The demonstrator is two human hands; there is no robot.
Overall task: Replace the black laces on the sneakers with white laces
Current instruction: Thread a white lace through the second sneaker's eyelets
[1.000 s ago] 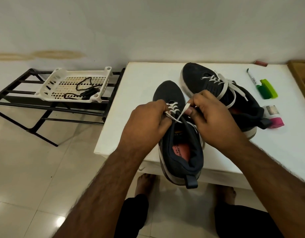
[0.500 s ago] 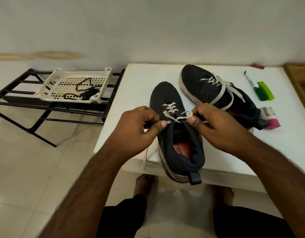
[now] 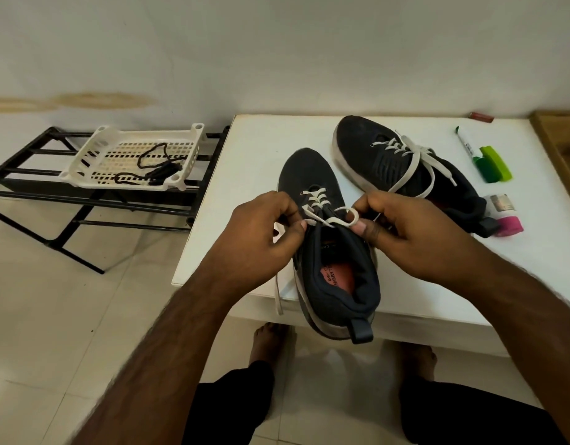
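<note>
Near sneaker [image 3: 333,252] sits at the white table's [image 3: 261,146] front edge, heel hanging off. Left hand [image 3: 261,232] and right hand [image 3: 402,232] each pinch its white lace [image 3: 338,220], and the loop over the tongue is now wider than half a second ago.

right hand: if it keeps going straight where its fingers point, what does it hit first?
The right hand points leftward across the near sneaker, so probably the white lace loop it pinches, then the left hand. Depth unclear.
</note>
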